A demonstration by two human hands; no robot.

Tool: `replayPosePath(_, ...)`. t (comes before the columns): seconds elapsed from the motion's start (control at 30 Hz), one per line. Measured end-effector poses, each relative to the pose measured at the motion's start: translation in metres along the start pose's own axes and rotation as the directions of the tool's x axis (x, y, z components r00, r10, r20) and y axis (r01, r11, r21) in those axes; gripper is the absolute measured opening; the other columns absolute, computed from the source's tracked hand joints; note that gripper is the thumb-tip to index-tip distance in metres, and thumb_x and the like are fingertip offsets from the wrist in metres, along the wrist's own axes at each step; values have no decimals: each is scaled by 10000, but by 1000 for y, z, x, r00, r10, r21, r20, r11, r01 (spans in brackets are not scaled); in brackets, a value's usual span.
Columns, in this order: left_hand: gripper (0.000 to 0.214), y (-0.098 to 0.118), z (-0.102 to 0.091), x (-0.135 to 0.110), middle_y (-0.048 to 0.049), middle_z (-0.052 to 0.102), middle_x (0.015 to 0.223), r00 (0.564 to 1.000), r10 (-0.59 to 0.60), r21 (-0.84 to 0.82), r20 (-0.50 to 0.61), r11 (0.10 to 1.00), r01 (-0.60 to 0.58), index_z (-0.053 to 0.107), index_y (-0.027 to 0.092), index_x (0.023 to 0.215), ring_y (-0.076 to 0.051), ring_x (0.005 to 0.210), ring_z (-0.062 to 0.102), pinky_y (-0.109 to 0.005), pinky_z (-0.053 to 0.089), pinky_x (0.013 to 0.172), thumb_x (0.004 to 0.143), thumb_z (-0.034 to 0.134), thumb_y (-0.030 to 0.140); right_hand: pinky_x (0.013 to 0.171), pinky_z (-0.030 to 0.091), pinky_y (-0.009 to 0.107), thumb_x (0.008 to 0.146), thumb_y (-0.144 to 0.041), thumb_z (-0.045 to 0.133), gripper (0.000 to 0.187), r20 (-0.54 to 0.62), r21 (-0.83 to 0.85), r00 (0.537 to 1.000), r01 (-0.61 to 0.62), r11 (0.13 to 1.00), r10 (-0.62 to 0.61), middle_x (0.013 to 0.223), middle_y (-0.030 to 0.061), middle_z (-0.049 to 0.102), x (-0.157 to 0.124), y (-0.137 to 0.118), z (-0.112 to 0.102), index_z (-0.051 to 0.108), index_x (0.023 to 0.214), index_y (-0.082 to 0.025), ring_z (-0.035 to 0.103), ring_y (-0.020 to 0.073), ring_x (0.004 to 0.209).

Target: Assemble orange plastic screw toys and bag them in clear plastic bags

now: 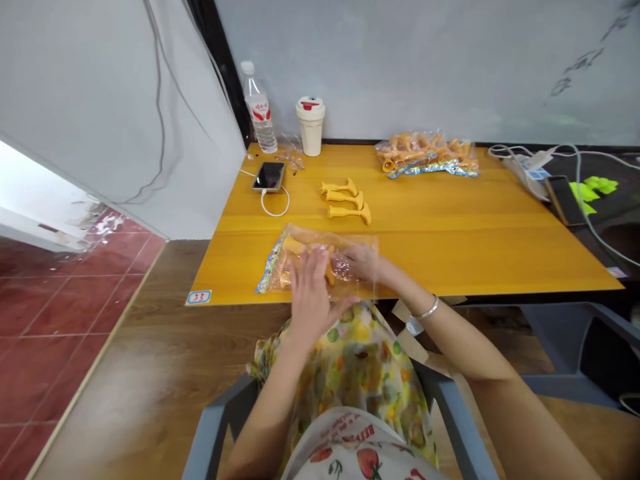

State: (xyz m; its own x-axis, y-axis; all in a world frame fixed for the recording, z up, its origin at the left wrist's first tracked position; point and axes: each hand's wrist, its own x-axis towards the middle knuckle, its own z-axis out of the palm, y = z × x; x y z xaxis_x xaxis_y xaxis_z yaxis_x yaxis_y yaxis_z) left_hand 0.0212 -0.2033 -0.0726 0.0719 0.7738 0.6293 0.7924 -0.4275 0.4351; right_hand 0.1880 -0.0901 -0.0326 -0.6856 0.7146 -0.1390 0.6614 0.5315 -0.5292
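Note:
A clear plastic bag [350,288] with a colourful printed edge lies at the table's front edge, with yellow plastic pieces [295,245] inside. Stretched out over the bag, the fingers of my left hand [310,293] are apart and hold nothing. My right hand [363,262] is at the bag's right end, seemingly under its clear film; its fingers are blurred, so their grip is unclear. Beyond the bag, three yellow hammer-shaped plastic pieces [349,213] lie side by side on the table.
On the wooden table [475,247], another bag of yellow pieces [430,153] lies at the back. A phone [269,176] with a white cable, a water bottle [260,113] and a lidded cup [311,127] are at the left. A power strip [526,175] lies at the right.

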Motion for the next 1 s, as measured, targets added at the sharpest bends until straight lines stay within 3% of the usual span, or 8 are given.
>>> replayPosePath(0.13,746,-28,-2,-2,-217,416,1590,978,-156,236,139,964,120,470,129,1500,-457,1546,193,-694,148,1229,937,506,618,661,465,257,961,-437,530,402,178,-14,967,-184,983,184,676,42,703,-16,21,-51,751,779,-155,630,157,646)
replayPosePath(0.23,706,-36,-2,2,-190,376,1618,963,-198,283,181,949,141,515,140,1481,-467,1547,170,-695,155,1230,942,509,597,784,526,329,919,-348,596,317,-171,-181,927,-361,915,333,1024,101,763,-10,46,-70,749,1136,-175,700,236,869)
replayPosePath(0.3,703,-36,-2,5,-195,372,1617,959,-207,281,194,948,147,518,134,1477,-465,1550,160,-713,146,1224,944,508,592,941,527,376,903,-192,569,516,-354,-223,906,-324,919,233,1358,126,654,2,61,-68,585,1419,-205,668,265,1127)
replayPosePath(0.4,678,-26,-2,9,-201,414,1594,958,-230,246,172,952,185,520,134,1467,-451,1552,179,-744,124,1210,961,478,582,1107,452,377,856,-17,485,688,-260,-285,962,-162,945,87,1570,118,468,18,75,-58,469,1518,-204,537,244,1364)
replayPosePath(0.6,858,14,23,14,-259,369,1604,980,-68,79,189,995,54,298,41,1561,-339,1558,247,-563,254,1259,952,470,621,1034,507,420,937,-114,485,403,-127,-376,991,-85,923,40,1505,140,515,12,72,-50,683,1278,-194,628,279,1229)
replayPosePath(0.73,774,23,48,14,-356,439,1511,963,-93,133,251,989,61,438,-49,1455,-434,1509,313,-634,296,1210,942,539,522,912,542,391,955,-260,572,291,-108,-365,993,-84,927,47,1378,149,574,-5,69,-46,706,1207,-203,677,251,1024)
replayPosePath(0.87,430,15,57,13,-272,569,1441,975,-123,121,187,987,102,596,56,1339,-369,1468,423,-616,337,1199,953,472,199,892,531,388,950,-317,586,233,-169,-243,986,-39,969,-3,1198,137,621,-28,77,-38,724,1098,-202,657,231,940)
replayPosePath(1.0,320,5,52,18,-236,679,1308,975,-154,52,158,988,148,698,77,1127,-351,1398,522,-593,388,1177,930,450,121,924,523,398,963,-357,572,214,-240,-84,968,59,995,-78,1139,122,632,-73,76,-35,707,1047,-214,650,224,962)
